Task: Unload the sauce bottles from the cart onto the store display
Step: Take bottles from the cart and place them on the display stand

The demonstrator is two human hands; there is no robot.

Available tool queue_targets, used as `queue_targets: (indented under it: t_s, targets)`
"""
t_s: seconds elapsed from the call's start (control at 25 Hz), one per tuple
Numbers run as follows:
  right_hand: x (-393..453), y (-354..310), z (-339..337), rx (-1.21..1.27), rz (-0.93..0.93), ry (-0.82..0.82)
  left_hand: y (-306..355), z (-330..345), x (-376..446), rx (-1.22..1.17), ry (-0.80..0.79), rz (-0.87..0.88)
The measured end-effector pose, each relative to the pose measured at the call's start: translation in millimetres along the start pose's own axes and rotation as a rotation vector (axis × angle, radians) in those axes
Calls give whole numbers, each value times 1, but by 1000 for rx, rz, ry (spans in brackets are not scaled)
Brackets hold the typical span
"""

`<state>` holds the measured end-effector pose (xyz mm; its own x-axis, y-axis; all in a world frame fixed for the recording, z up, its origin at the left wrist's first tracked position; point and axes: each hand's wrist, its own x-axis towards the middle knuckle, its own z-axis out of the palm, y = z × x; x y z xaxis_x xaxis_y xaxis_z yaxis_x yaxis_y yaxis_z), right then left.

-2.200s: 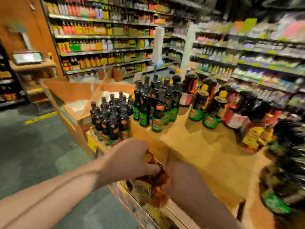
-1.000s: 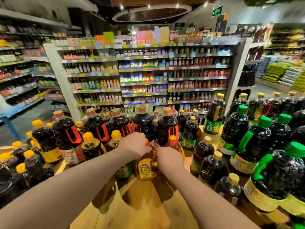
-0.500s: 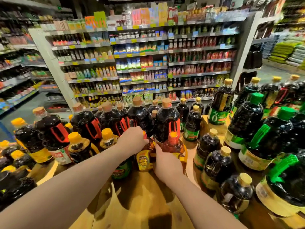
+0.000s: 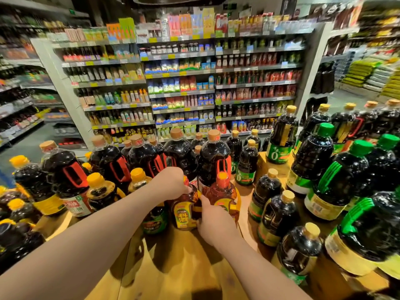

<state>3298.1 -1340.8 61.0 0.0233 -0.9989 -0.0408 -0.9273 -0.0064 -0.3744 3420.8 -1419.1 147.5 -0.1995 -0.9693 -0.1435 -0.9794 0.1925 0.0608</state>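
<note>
Head view: left hand [image 4: 171,182] clamped over the top of the left amber bottle [image 4: 184,213], right hand [image 4: 213,224] wrapped round the side of the right amber bottle [image 4: 223,195]. Both upright on the wooden display [image 4: 173,267], touching, just in front of the red-handled dark jugs [image 4: 213,163].

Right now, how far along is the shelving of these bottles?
The wooden display already holds many dark bottles. In hand: the left hand grips one amber bottle by its top, and the right hand holds a second, both standing among the rest. The cart is out of view, so what is left is unknown.
</note>
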Motion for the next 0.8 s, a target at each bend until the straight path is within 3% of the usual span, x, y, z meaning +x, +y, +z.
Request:
queue_targets:
  t_s: [0.32,0.52,0.64,0.8]
  targets:
    - [-57,-9,-3,101,-90,56,2,6,-33,-118,140,-53]
    - [-96,-18,-21,49,-225,91,12,-1,-125,109,203,65]
    - [-119,-31,-23,25,-372,109,6,9,-191,162,116,-30]
    - [-156,-64,-17,-4,-582,-4,-11,34,-272,169,68,-197]
